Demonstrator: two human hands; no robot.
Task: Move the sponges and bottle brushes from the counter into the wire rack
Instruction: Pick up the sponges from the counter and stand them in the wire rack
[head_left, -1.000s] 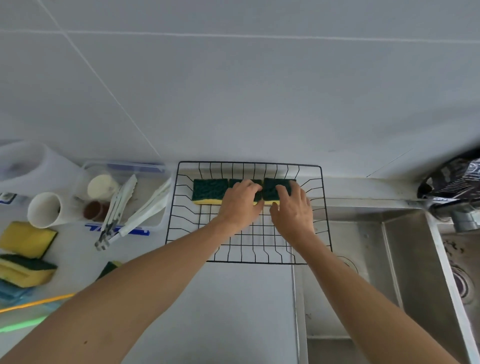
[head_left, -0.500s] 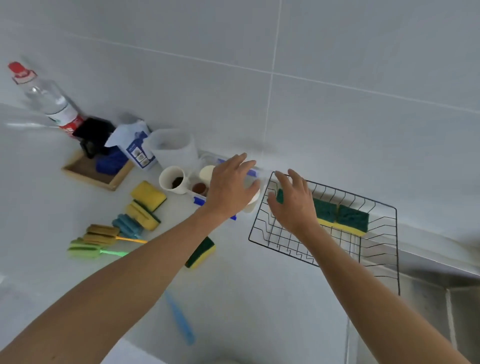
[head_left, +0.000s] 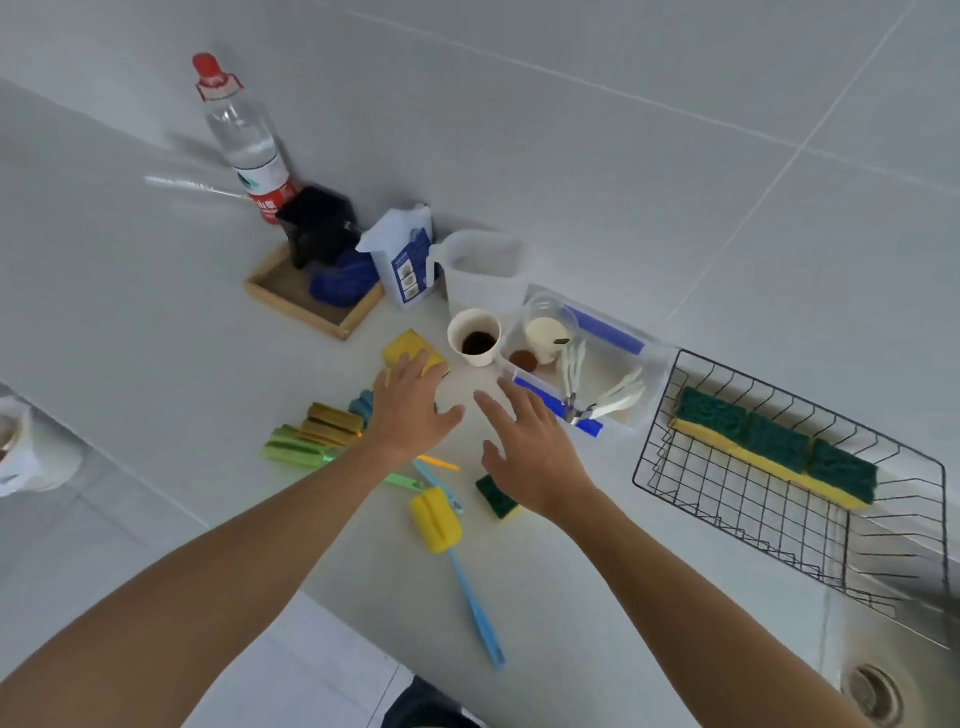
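Note:
The black wire rack (head_left: 727, 525) sits at the right, over the sink edge, with three green-and-yellow sponges (head_left: 774, 447) lined along its far side. My left hand (head_left: 410, 410) hovers open over the counter, its fingertips on a yellow sponge (head_left: 408, 348). My right hand (head_left: 530, 447) is open too, above a green-and-yellow sponge (head_left: 498, 496). A bottle brush with a yellow foam head (head_left: 435, 519) and blue handle lies near the counter's front. Green and gold brush heads (head_left: 311, 436) lie left of my left hand, partly hidden by it.
A white cup (head_left: 475, 338) and a clear tub with tongs (head_left: 587, 374) stand just beyond my hands. Behind are a jug (head_left: 483, 270), a carton (head_left: 405, 260), a wooden tray (head_left: 311, 296) and a water bottle (head_left: 244, 140). The steel sink (head_left: 883, 649) lies right.
Both hands left the rack and swung left over the counter; the view followed them. My left hand came down onto the yellow sponge, my right moved above the loose green sponge.

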